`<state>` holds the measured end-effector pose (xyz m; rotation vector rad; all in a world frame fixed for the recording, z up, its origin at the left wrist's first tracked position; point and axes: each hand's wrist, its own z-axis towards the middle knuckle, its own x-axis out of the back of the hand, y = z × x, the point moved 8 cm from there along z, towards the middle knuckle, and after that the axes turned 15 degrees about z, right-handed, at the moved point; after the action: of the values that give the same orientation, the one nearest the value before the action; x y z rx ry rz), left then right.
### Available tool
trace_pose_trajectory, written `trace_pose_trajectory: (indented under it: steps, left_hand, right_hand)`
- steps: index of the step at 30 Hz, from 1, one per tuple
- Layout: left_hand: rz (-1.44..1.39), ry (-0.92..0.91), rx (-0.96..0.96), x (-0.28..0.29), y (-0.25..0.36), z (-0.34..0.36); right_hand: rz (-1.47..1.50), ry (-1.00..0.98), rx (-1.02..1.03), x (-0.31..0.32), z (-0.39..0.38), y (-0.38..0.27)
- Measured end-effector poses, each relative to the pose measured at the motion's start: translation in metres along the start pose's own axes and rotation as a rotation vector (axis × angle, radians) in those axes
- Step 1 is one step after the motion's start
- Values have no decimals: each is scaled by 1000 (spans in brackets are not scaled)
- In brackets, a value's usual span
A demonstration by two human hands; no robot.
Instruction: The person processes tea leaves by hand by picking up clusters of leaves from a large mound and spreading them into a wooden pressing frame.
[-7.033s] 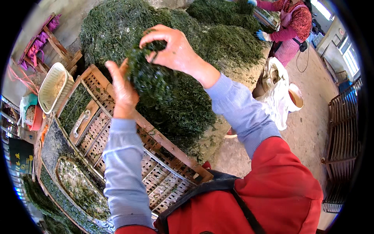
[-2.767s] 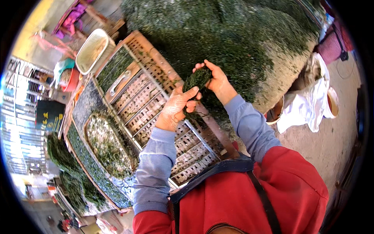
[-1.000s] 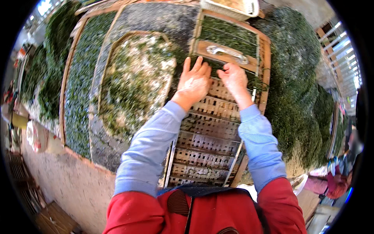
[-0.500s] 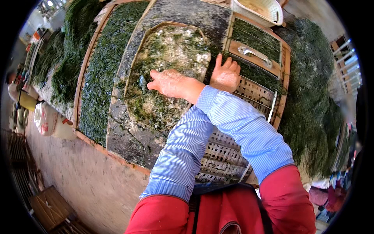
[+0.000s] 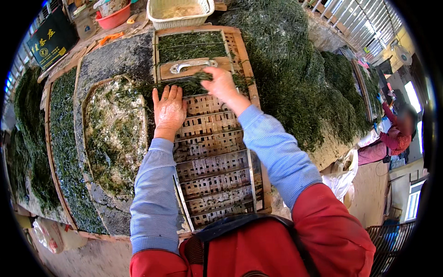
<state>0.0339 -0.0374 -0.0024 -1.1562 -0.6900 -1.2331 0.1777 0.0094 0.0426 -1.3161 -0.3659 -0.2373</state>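
My left hand (image 5: 170,110) lies with its fingers apart on the left part of a wooden frame (image 5: 253,99), at the lower edge of a dark green seaweed layer (image 5: 191,45). Over the same strip of seaweed, my right hand (image 5: 222,87) is closed on a small tuft of green strands (image 5: 199,77), slightly blurred. Just beyond both hands is a wooden board (image 5: 166,70) with a metal handle (image 5: 194,66). Nearer me, the frame shows a woven slatted mat (image 5: 214,161). To the left sits a shallow rounded tray (image 5: 146,127) with wet scraps of seaweed.
Heaped seaweed (image 5: 281,83) covers the right side. A seaweed-covered framed sheet (image 5: 64,129) lies at left. At the back stand a white basket (image 5: 180,21) and a red basin (image 5: 114,17). Another person (image 5: 397,134) is at far right, near a white plastic bag (image 5: 344,171).
My view has turned right. My right hand has left the tray and crossed back over to the frame, now with strands in its fingers. My arms are uncrossed; my left hand stays at the frame.
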Motion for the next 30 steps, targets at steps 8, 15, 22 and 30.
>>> trace_pose_trajectory:
  steps: [8, 15, 22, 30]
  left_hand:
    - [56, 43, 5, -1, -3, 0]
    - [-230, 203, -80, 41, 15, 21]
    - [-639, 82, -125, 24, 93, 75]
    - [-351, 121, 164, 5, 9, 60]
  right_hand:
    - [-1025, -332, 400, 7, -34, 15]
    - [-573, -177, 342, 57, -28, 23]
    - [-857, -139, 552, 42, -47, 18]
    - [-825, -149, 490, 37, -34, 42]
